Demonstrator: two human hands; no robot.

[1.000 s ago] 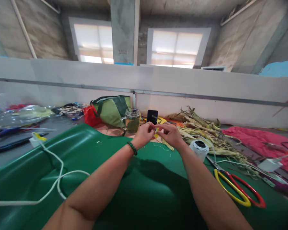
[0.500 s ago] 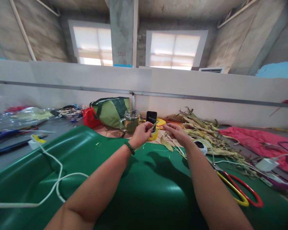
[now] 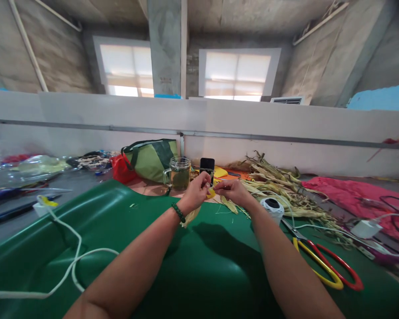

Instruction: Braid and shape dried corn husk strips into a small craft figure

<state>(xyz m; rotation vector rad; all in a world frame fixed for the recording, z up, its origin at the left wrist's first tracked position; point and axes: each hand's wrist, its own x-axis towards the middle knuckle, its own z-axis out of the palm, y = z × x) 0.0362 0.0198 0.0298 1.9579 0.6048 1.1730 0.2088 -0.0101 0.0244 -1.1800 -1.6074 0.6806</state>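
Observation:
My left hand (image 3: 198, 190), with a green bead bracelet at its wrist, is closed in a pinch on a dry corn husk (image 3: 190, 218). The pale husk hangs down beneath the palm. Just to the right, the fingertips of my right hand (image 3: 234, 191) are pinched together close to the left fingers. What those fingertips hold is too small to make out. Something yellow (image 3: 211, 193), partly hidden, shows between the hands. Behind them a black phone (image 3: 207, 165) stands upright. A loose husk (image 3: 229, 204) lies below my right hand.
A glass mug (image 3: 180, 173) of liquid stands left of the hands, before a green bag (image 3: 149, 160). To the right are a pile of dry husks (image 3: 279, 186), a white thread spool (image 3: 271, 208) and large scissors (image 3: 329, 266). A white cable (image 3: 76, 248) crosses the green mat (image 3: 146, 221).
My right hand has moved left and its fingers have closed, so both hands now nearly meet. The husk now hangs below my left hand. The view has shifted slightly.

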